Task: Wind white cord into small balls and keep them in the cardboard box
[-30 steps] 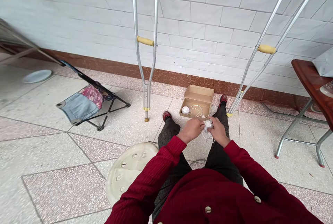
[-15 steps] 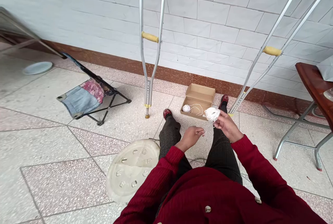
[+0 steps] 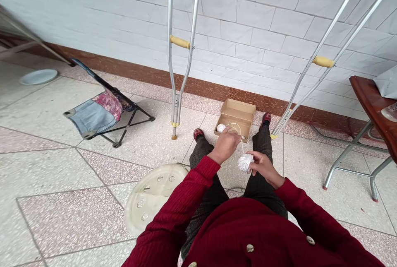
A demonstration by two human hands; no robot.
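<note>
Currently: right hand (image 3: 264,168) pinching a white string bundle (image 3: 245,162), its strand (image 3: 242,147) rising to the left hand (image 3: 231,145), closed on it, nearer the string ball (image 3: 221,128) in the cardboard box (image 3: 236,113).

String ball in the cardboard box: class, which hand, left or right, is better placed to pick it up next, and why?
Probably left: the left hand is just beside the string ball, holding only a strand. The right hand sits farther back, full with the wound white ball.
</note>
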